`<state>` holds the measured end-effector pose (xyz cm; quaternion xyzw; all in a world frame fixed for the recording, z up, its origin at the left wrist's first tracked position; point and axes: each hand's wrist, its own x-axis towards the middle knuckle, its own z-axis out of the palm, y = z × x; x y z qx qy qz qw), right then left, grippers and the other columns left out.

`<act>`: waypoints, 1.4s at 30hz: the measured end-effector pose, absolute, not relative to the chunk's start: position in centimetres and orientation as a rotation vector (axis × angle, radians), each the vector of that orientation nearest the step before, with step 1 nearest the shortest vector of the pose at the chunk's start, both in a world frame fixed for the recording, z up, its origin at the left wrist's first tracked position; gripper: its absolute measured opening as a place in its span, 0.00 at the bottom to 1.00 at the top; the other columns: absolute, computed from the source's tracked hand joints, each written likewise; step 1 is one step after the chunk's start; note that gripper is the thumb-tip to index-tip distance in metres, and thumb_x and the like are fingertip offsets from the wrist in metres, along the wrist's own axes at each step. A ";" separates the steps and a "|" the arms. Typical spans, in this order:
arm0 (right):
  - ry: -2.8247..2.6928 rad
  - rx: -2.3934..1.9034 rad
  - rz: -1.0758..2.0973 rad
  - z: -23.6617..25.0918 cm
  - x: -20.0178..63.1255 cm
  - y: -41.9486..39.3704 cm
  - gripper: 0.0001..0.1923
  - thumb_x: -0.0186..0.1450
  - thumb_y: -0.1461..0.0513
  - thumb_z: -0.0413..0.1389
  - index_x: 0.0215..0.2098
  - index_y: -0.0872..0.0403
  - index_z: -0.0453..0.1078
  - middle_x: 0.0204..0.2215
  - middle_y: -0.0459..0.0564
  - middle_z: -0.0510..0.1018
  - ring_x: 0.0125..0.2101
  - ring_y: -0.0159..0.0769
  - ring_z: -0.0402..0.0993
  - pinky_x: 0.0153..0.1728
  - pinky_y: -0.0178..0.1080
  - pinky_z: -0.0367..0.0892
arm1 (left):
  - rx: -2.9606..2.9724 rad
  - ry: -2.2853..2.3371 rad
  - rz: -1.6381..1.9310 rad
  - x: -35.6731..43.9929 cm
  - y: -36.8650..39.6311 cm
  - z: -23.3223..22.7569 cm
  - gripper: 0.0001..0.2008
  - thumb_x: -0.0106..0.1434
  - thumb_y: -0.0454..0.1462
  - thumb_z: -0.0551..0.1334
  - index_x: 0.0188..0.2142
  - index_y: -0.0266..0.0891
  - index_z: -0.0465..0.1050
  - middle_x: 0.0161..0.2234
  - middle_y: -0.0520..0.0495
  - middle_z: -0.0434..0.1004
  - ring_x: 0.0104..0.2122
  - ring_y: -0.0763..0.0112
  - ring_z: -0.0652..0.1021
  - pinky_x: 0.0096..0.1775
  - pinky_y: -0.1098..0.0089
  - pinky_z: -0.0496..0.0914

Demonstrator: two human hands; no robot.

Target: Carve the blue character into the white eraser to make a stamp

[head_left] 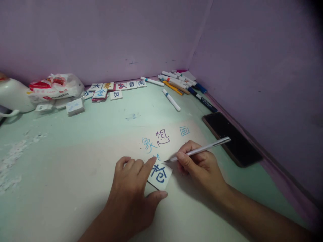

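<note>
The left hand (131,191) pinned a character tile (160,174) to the bench (75,161) while right-hand fingers (186,161) gripped a silver craft knife (199,150), tip at its edge.

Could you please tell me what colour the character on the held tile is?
Dark blue on the white tile, seen in the head view.
</note>
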<state>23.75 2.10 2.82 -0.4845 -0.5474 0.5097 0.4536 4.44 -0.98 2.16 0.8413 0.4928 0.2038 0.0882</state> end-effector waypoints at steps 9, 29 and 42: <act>-1.326 -1.211 1.255 2.9 24.1 2.2 0.11 0.63 0.58 0.56 0.26 0.53 0.64 0.14 0.40 0.68 0.15 0.25 0.60 0.17 0.29 0.56 | 2.532 1.556 0.639 4.4 -1.2 2.2 0.33 0.47 0.48 0.71 0.47 0.33 0.64 0.37 0.42 0.72 0.38 0.56 0.70 0.45 0.52 0.61; -1.341 -0.915 1.788 5.8 27.4 3.3 0.13 0.56 0.56 0.63 0.35 0.54 0.69 0.27 0.48 0.79 0.26 0.34 0.75 0.29 0.37 0.71 | 2.464 1.499 0.676 4.1 -0.9 2.4 0.21 0.54 0.40 0.66 0.46 0.38 0.66 0.45 0.40 0.69 0.47 0.52 0.70 0.48 0.49 0.63; -2.430 -1.500 0.566 6.1 27.2 1.9 0.11 0.63 0.66 0.50 0.36 0.52 0.74 0.32 0.49 0.81 0.30 0.37 0.74 0.28 0.36 0.59 | 2.463 1.494 0.695 4.3 -1.0 2.6 0.22 0.51 0.39 0.69 0.44 0.35 0.69 0.44 0.39 0.71 0.46 0.51 0.70 0.48 0.49 0.64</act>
